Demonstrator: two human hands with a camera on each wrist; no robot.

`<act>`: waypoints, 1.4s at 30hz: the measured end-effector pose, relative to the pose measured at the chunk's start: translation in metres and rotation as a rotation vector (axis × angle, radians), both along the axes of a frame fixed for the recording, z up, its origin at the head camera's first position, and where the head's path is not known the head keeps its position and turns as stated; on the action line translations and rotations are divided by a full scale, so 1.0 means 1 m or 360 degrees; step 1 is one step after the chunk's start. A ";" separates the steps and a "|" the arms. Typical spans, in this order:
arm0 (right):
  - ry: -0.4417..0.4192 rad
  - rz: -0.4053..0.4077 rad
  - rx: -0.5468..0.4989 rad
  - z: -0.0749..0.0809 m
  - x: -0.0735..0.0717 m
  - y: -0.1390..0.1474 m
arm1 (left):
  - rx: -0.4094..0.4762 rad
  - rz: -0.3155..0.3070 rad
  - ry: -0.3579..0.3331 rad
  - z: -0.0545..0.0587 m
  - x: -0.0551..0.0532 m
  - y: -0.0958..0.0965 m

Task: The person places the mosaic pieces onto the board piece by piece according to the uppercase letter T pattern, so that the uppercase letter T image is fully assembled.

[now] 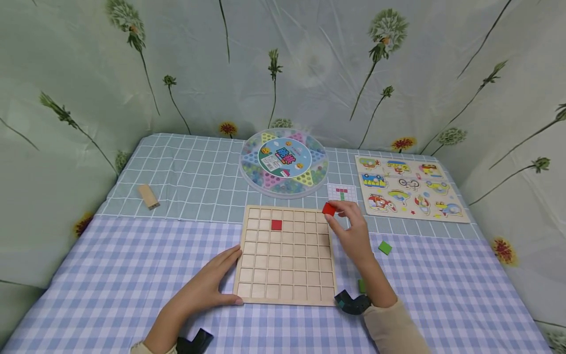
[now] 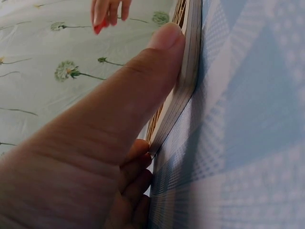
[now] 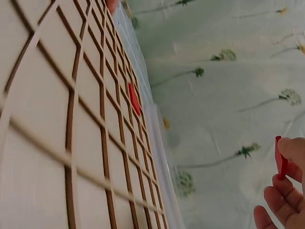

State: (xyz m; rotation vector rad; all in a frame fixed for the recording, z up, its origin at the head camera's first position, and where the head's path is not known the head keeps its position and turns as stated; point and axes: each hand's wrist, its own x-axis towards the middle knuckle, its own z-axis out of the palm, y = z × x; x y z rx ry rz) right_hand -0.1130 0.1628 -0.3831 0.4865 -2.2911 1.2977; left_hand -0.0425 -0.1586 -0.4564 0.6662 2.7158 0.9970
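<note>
The step in hand seems to be bringing a red tile (image 1: 329, 209) to the wooden grid board (image 1: 287, 263). The right hand (image 1: 351, 228) has its grip pinching that tile between thumb and fingertips, raised off the board near its far right corner. The left hand (image 1: 210, 278) has its grip spread, thumb and fingers touching the board's left side, probably to steady it.

The next move likely calls for turning the tile flat and squaring it to a cell (the raised dividers leave little room for a crooked landing).

The held tile is a thin, flat square, plain bright red, seen tilted and nearly edge-on from the right wrist. Another red tile (image 1: 276, 225) lies flat in the second row from the far edge, third column from the left. A green tile (image 1: 385, 247) lies on the tabletop (image 1: 110, 265), right of the board.
</note>
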 end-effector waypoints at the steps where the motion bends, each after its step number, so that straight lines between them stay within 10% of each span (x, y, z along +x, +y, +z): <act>1: 0.0002 0.0041 -0.0034 0.003 0.000 -0.007 | -0.0003 -0.0001 0.0000 0.000 0.000 0.000; 18: -0.0468 0.0237 0.0084 -0.067 -0.027 -0.044 | 0.0000 -0.0005 0.0015 0.004 0.000 0.001; 34: -0.0441 0.0270 0.0436 -0.074 -0.032 -0.048 | -0.0011 0.0001 0.0018 0.005 0.001 -0.002; 42: -0.0676 0.0328 0.0393 -0.066 -0.028 -0.043 | 0.0012 -0.0008 0.0000 0.005 0.001 -0.001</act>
